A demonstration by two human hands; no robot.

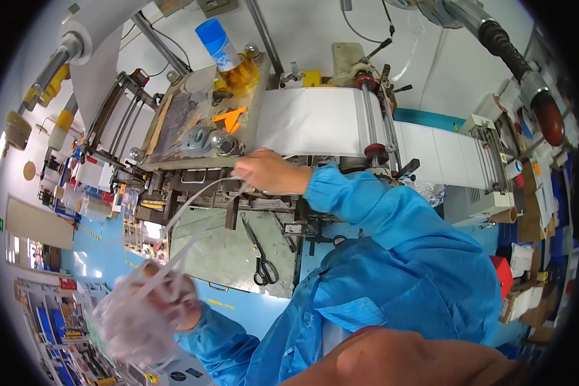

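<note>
My left hand (pixel 181 301), somewhat blurred, is closed on a loose bundle of thin whitish plastic strips (pixel 130 325) at the lower left. From that bundle, strands of the strip (pixel 193 204) run up to my right hand (pixel 270 172). The right hand's fingers are pinched round the strip at the front edge of the machine, just below a wide white web (pixel 309 122). Scissors with black handles (pixel 261 260) lie on the greenish shelf (pixel 206 241) between my arms.
On the machine's top plate (pixel 174 112) stand a blue-capped spray can (pixel 217 44), orange pieces (pixel 230 118) and a metal dome (pixel 222 141). Red-ended rollers (pixel 370 109) carry the web rightward to a second unit (pixel 486 167). Hanging cylinders and handles (pixel 547 116) flank the top corners.
</note>
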